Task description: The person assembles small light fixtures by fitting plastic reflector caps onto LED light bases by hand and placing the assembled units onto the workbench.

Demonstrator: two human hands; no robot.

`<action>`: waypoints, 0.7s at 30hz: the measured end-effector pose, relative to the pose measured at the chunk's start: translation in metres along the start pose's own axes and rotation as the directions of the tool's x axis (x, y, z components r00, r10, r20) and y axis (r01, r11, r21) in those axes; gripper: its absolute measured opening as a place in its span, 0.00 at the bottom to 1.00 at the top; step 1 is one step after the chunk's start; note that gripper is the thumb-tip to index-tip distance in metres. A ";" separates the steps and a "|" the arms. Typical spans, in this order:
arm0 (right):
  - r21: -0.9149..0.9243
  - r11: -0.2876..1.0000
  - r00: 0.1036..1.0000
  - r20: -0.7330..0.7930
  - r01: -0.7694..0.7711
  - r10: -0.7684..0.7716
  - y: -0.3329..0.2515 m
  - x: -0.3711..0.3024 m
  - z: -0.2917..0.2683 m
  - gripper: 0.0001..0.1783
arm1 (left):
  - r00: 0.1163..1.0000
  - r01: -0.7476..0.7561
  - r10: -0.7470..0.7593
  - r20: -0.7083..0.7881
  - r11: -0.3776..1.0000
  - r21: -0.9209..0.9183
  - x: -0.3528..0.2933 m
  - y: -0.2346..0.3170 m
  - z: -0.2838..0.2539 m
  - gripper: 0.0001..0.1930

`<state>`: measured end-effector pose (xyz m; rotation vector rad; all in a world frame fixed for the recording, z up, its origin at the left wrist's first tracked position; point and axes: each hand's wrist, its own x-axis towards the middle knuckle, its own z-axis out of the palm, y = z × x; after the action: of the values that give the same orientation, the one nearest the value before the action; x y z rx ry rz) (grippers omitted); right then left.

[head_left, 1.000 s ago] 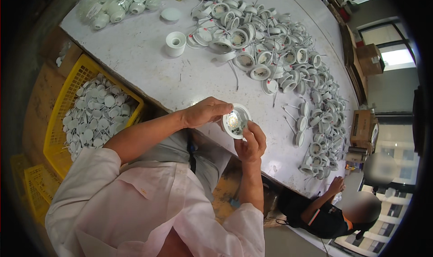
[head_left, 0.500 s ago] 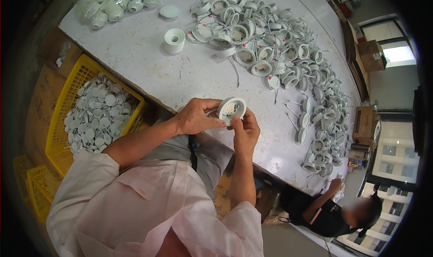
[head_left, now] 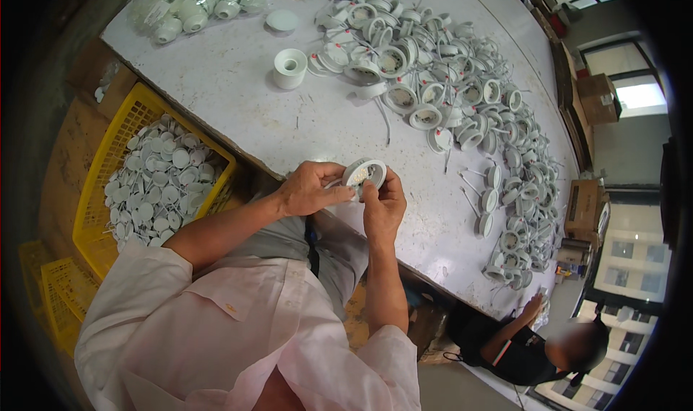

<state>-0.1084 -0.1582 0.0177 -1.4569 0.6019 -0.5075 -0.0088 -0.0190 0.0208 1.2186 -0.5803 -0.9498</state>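
Between my two hands, over the table's near edge, is a round white LED lamp housing point(head_left: 374, 167) with a pale LED board inside. My left hand point(head_left: 312, 187) grips its left side, fingers behind and thumb along the lower rim. My right hand point(head_left: 384, 203) holds its right side, with the thumb reaching inside the ring against the board. A large heap of similar lamp housings point(head_left: 426, 116), many with white wires, spreads over the table to the right. Beyond my hands stand a white cup-shaped lamp part point(head_left: 290, 69) and a white disc cover point(head_left: 282, 20).
To my left a yellow plastic basket point(head_left: 92, 216) holds many small white wired discs point(head_left: 160, 180). Bagged white lamp parts point(head_left: 193, 10) lie at the table's far left. Another person in a dark shirt point(head_left: 516, 350) sits at the right. Cardboard boxes point(head_left: 583, 209) stand beyond the heap.
The lamp housing and my right hand have shifted slightly left, and the housing is tilted a little differently. My right thumb still reaches into the ring. Both hands keep their hold.
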 end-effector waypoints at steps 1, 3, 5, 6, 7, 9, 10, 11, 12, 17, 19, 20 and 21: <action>-0.058 0.998 1.000 0.012 -0.009 0.010 0.000 0.000 0.002 0.16 | 1.000 -0.006 0.006 -0.014 1.000 0.004 -0.002 -0.001 -0.004 0.21; -0.111 0.994 0.999 0.043 -0.010 0.015 -0.003 0.002 0.009 0.16 | 0.996 0.085 -0.085 -0.006 0.995 0.059 -0.006 -0.004 -0.012 0.19; -0.157 0.976 0.983 0.078 -0.151 0.165 -0.014 0.004 0.017 0.16 | 0.999 0.044 -0.042 -0.022 0.997 0.063 -0.013 -0.004 -0.021 0.18; -0.156 0.977 0.982 0.098 -0.145 0.162 -0.015 0.011 0.021 0.16 | 0.996 0.053 -0.050 -0.069 0.997 0.053 -0.018 -0.008 -0.028 0.18; -0.270 0.963 0.995 0.089 -0.013 0.039 -0.017 0.019 0.024 0.17 | 0.992 0.065 -0.060 -0.110 0.997 0.043 -0.023 -0.010 -0.034 0.17; -0.373 0.919 0.990 0.110 0.124 -0.089 -0.017 0.035 0.041 0.18 | 0.984 0.083 -0.078 -0.159 0.996 0.022 -0.036 -0.011 -0.049 0.16; -0.400 0.887 0.972 0.139 0.230 -0.190 -0.019 0.046 0.052 0.18 | 0.977 0.102 -0.101 -0.190 0.995 -0.004 -0.041 -0.012 -0.057 0.16; -0.424 0.842 0.942 0.165 0.334 -0.291 -0.021 0.056 0.063 0.17 | 0.976 0.096 -0.094 -0.198 0.995 -0.001 -0.045 -0.014 -0.062 0.16; -0.386 0.858 0.939 0.201 0.339 -0.281 -0.022 0.065 0.076 0.19 | 0.972 0.080 -0.078 -0.221 0.997 0.002 -0.049 -0.016 -0.067 0.15; -0.572 0.544 0.783 0.352 0.614 -0.514 -0.009 0.114 0.129 0.28 | 0.961 0.038 -0.040 -0.275 0.999 -0.009 -0.062 -0.017 -0.079 0.14; -0.618 0.461 0.754 0.376 0.637 -0.538 -0.013 0.120 0.148 0.32 | 0.946 -0.009 -0.002 -0.325 0.999 -0.034 -0.064 -0.022 -0.083 0.15; -0.639 0.477 0.784 0.368 0.603 -0.499 -0.016 0.122 0.156 0.34 | 0.944 -0.014 0.002 -0.330 0.999 -0.032 -0.066 -0.023 -0.085 0.15; -0.662 0.491 0.813 0.357 0.567 -0.459 -0.019 0.124 0.162 0.36 | 0.944 -0.013 -0.005 -0.329 0.999 -0.052 -0.068 -0.023 -0.087 0.15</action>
<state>0.0918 -0.1174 0.0311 -2.5026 0.2274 -0.6576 0.0208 0.0827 -0.0179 1.2935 -0.2892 -0.7306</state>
